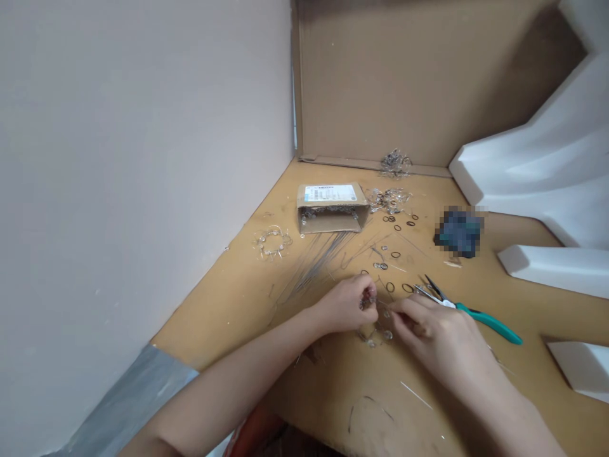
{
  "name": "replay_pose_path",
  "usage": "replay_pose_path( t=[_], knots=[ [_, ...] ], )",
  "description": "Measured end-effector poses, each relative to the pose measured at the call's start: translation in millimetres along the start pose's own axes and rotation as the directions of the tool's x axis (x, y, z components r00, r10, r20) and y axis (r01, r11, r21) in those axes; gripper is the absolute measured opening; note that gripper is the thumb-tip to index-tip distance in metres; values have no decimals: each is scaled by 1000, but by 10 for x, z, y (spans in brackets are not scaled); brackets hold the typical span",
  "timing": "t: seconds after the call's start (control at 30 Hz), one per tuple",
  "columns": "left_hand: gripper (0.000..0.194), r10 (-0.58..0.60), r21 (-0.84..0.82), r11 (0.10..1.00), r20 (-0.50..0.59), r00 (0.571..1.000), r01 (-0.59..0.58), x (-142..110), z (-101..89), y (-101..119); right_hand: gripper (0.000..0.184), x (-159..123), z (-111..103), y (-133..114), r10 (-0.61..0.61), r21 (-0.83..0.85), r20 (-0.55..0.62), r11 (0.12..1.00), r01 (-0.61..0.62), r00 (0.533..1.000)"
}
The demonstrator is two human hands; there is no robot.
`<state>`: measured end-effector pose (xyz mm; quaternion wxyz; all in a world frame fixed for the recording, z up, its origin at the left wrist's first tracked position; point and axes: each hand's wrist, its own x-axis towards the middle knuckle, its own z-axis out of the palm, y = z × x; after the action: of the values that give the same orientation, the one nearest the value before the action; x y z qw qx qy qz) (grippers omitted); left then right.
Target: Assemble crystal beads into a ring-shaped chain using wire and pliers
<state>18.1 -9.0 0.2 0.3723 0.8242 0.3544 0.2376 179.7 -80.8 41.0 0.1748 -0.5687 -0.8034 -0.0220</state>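
While the left hand [361, 303] pinches the upper part of an open, ring-like piece of thin silvery wire and clear beads [372, 343], the right hand [431, 320] works just beside it, thumb and forefinger closed on a fine grey metal wire [383, 305]. Piece located low in the left hand's grasp, its beaded lower curve hanging just above or on the tan tabletop [361, 387]; contact cannot be told. Small reddish detail between the left fingertips, nature unclear.

Step in hand, as judged: fastening or threading wire at the ring. Next move calls for a steady left pinch and a fine, controlled pull or turn from the right.

Near the right hand: one pair of long-nosed pliers with green handles [490, 324], lying free, jaws apart. Scattered beyond the hands: thin dark brown oval rings [396, 255]. Left of these: a loose sheaf of straight grey wires [316, 266]; farther left, a finished-looking circlet of clear beads and wire [260, 241].

Behind: one open-fronted brown cardboard box [303, 220], bearing a white paper label [328, 194] with a blue patch and dark print; wording too blurred to read. No brand legible elsewhere.
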Motion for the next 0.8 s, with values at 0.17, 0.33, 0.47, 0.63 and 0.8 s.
replay_pose_path(
  t=[0.17,0.33,0.47,0.63,0.8],
  knots=[
    [13,-2,3,1000,9,1000,2,-8,2,-8,25,9,-12,27,-15,28,80,1000,13,997],
    [15,19,12,1000,20,1000,-20,-16,-10,-20,18,35,-33,132,133,348,172,919,-186,976],
    [16,74,6,997,43,996,-75,-30,-87,2,22,57,-39,190,226,492,229,812,-313,947],
    [21,126,-107,986,-52,991,-131,-62,-248,106,25,67,-31,191,197,565,237,769,-300,951],
    [21,132,-259,958,28,991,-120,-90,-287,187,21,112,49,88,246,697,210,641,-321,946]
  ],
)
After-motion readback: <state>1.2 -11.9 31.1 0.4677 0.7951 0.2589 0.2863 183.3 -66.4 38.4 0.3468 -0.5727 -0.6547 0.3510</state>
